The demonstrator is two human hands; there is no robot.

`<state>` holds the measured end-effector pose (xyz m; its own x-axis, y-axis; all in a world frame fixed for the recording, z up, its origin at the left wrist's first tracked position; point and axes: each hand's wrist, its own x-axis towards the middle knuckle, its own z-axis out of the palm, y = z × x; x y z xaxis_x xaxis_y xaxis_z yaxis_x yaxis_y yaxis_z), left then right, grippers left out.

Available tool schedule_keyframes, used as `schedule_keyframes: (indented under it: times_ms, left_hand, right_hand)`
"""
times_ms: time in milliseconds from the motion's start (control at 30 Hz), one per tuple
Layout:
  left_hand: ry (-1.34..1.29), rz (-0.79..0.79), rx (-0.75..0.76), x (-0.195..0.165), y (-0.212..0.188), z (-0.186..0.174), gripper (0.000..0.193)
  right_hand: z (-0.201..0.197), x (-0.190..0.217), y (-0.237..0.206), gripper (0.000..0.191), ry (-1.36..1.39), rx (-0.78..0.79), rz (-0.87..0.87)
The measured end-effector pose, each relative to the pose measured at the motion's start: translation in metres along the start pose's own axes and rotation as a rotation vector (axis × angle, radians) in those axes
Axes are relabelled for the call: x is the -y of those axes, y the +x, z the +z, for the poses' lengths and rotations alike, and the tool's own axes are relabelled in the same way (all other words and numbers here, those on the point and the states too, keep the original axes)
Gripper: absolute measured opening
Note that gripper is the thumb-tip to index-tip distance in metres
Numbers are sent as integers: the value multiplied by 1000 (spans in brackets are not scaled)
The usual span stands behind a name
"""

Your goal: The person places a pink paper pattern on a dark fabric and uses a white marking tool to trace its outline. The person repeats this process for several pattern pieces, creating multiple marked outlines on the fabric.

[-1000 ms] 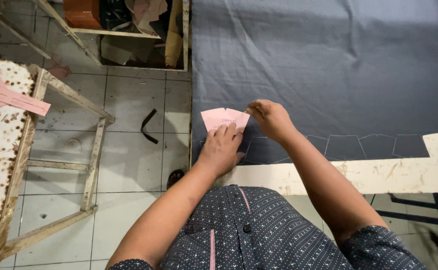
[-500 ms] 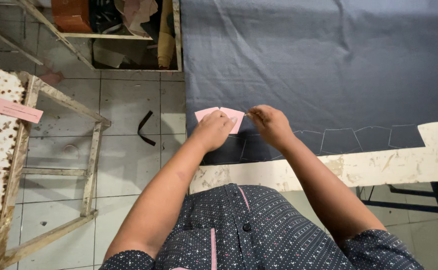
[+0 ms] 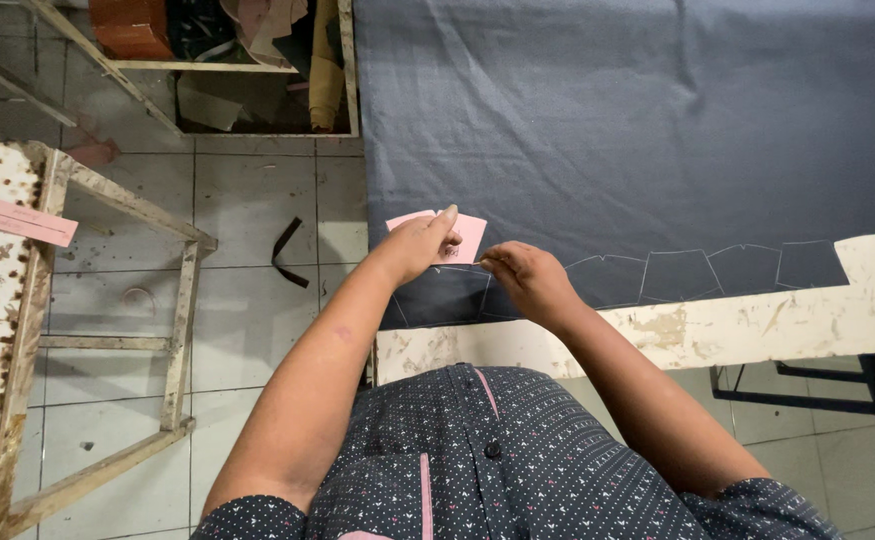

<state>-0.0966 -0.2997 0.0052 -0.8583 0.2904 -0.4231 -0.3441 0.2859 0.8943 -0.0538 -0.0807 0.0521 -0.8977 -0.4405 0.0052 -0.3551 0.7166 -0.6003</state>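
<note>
Two hands are working at the near left corner of the dark grey cloth [image 3: 637,120] right now. The left hand [image 3: 419,245] is lying flat over a pink paper pattern [image 3: 465,236], fingers spread and pressing it onto the fabric, likely so it cannot slip. The right hand [image 3: 525,278] is sitting just beside the pattern's right edge, fingertips pinched narrow; whether they are nipping a bit of chalk I cannot tell. A row of chalk outlines [image 3: 702,272] is running along the cloth's near edge, by the worn white table edge [image 3: 757,325], so each shape is sitting next to the last. Compared with half a second ago, the right hand is lying lower and the left is reaching further across the pattern.
</note>
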Motion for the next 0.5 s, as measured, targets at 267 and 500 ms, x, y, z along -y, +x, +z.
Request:
schedule_keyframes:
  times_ms: [267,500]
  left_hand:
    - [-319,-79,81,1,3,-5,72]
    - [-281,-55,54,7,-1,-10,66]
  right_hand:
    - [24,15,18,17,109,1,-129]
    - [50,30,29,16,257,43,-211]
